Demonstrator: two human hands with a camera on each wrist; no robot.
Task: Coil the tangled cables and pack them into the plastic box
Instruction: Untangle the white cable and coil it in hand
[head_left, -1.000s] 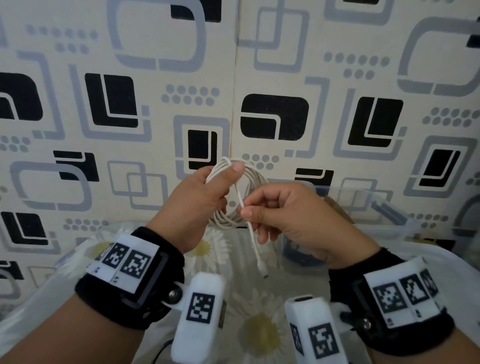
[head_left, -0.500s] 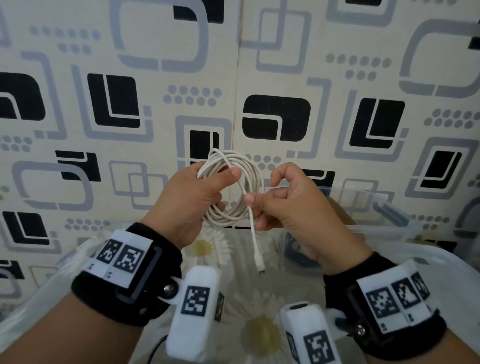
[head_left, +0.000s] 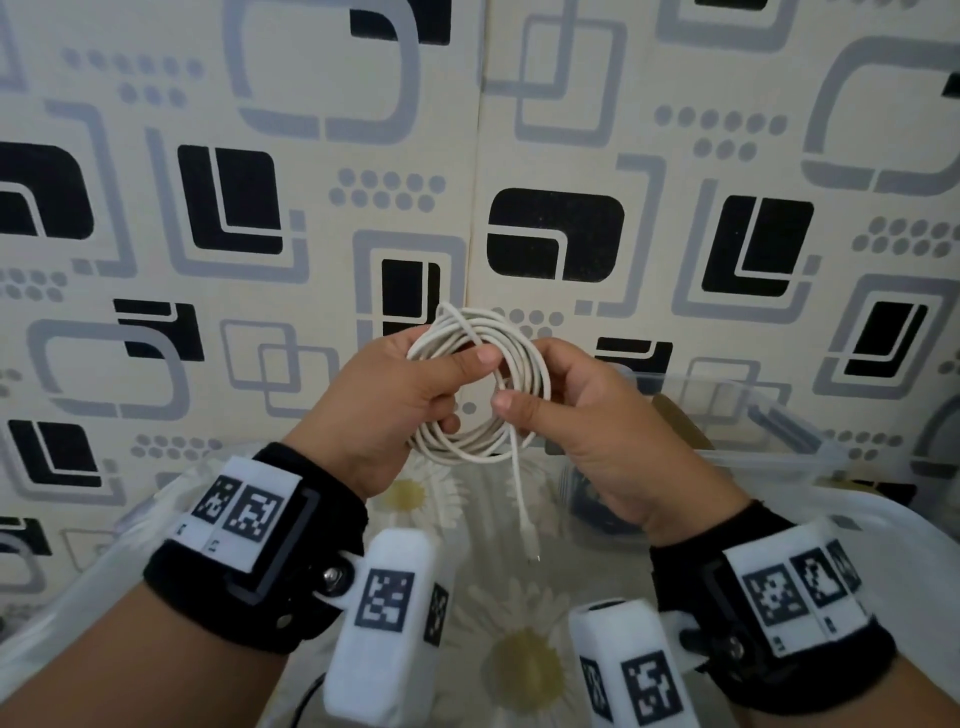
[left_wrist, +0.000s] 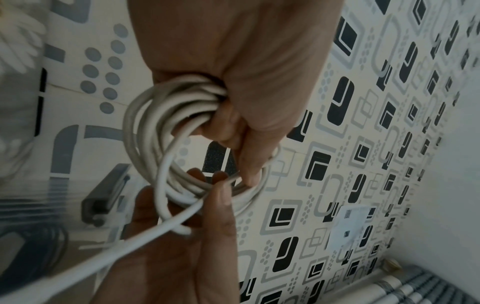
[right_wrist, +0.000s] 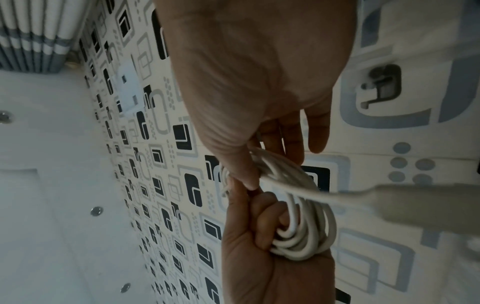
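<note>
Head view is bright and evenly lit, soft shadows, wallpaper lines bowing at the edges; both wrist views are dimmer, bluish and grainy, and the near plug (right_wrist: 426, 207) is blurred, perhaps from motion

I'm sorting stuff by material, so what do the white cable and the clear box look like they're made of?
White cable: probably a soft matte plastic or rubbery jacket; it bends into tight smooth loops. Clear box: likely rigid glossy plastic; see-through walls with a thickened rim.
</note>
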